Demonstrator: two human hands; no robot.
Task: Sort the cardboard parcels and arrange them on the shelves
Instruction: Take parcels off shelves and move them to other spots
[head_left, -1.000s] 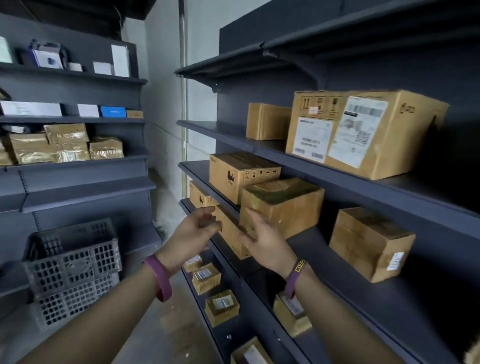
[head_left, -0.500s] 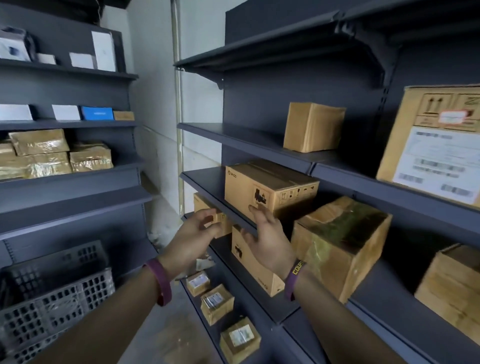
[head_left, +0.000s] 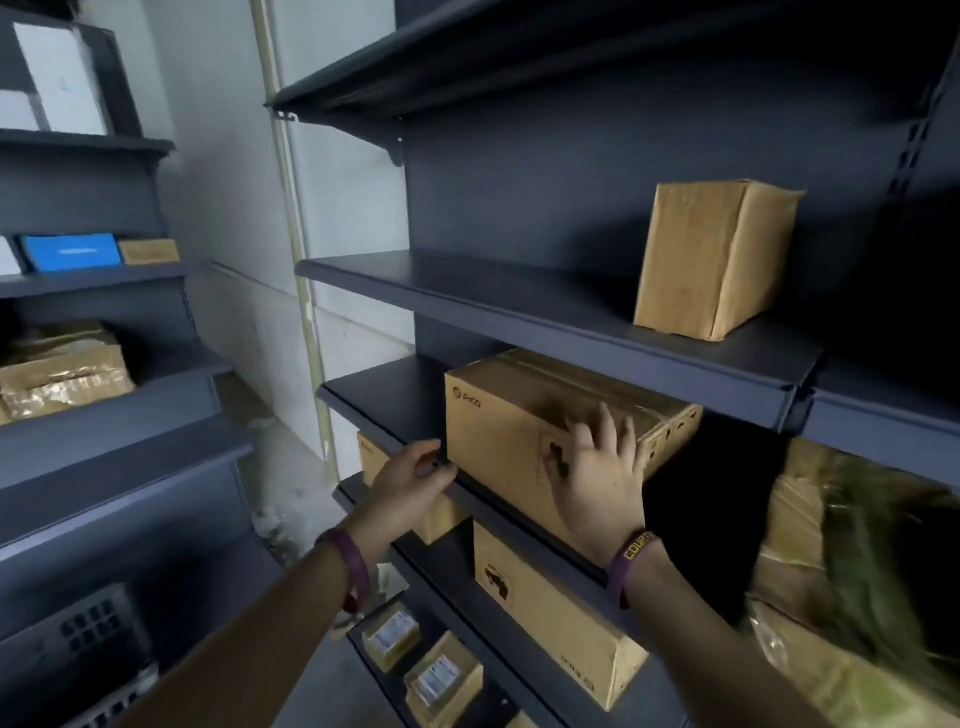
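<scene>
Against the right grip (head_left: 597, 480) lies the parcel (head_left: 498, 441), left grip (head_left: 413, 480) beside.

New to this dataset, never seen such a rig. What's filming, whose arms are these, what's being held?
No robot: a person wears one wide-angle camera on the head, so you look along their own arms. The right hand lies flat on the front of a printed cardboard box on a dark shelf, fingers spread. The left hand is at the box's lower left corner; whether it grips is unclear. A plain parcel stands one shelf up; a long box lies one shelf down.
</scene>
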